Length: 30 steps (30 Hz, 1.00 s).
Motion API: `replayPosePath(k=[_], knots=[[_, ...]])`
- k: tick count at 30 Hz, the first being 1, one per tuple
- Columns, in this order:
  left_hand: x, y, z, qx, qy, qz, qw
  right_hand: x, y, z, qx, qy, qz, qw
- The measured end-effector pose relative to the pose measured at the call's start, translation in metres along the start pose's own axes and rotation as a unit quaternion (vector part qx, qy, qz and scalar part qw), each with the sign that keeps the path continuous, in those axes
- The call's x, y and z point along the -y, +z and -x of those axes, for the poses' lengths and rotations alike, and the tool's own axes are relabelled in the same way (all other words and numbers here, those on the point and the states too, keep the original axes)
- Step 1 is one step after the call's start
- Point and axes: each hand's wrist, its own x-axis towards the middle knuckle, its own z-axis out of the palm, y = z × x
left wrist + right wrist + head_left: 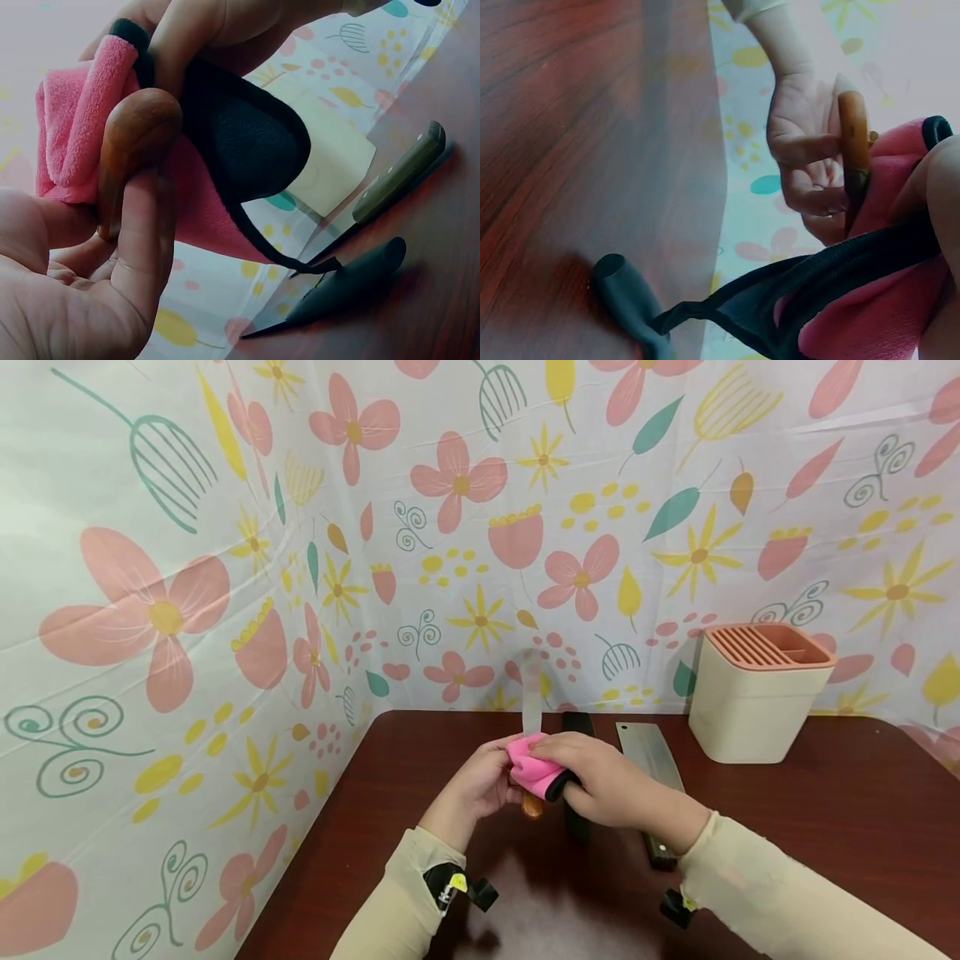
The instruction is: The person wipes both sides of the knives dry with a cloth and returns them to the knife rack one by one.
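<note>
My left hand [480,781] grips a knife by its brown wooden handle [139,135]. The knife's blade [532,706] points up and away from me, over the table. A pink cloth [532,768] with black edging is held by my right hand [611,781], its fingers and thumb pinching the folds. It wraps around the knife where handle and blade meet, hiding that part. In the left wrist view, the rounded end of the handle sticks out beside the cloth, with the fingers of my left hand curled on it.
On the dark red table [750,835], a black-handled knife [352,277] lies just right of the held knife. Beside it rests a cleaver [648,752] with a brown riveted handle. At the back right stands a cream knife holder [757,710] with a slotted pink top. Flowered cloth [465,568] hangs behind.
</note>
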Motion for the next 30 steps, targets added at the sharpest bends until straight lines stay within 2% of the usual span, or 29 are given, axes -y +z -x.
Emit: replayPosePath(k=[6, 12, 21, 30], knots=[[-0.001, 0.0, 0.001, -0.02, 0.006, 0.005, 0.9998, 0.011, -0.006, -0.001, 0.029, -0.014, -0.004, 0.999], [0.001, 0.0, 0.001, -0.036, 0.02, 0.001, 0.9992, 0.022, -0.011, 0.001, 0.066, -0.005, -0.014, 0.998], [0.002, -0.003, -0.002, -0.04, 0.047, -0.011, 0.998, 0.03, -0.009, 0.007, 0.053, -0.033, -0.033, 0.997], [0.001, -0.005, 0.001, -0.044, 0.024, -0.01, 0.9987, 0.04, -0.01, 0.012, 0.069, -0.039, -0.045, 0.996]])
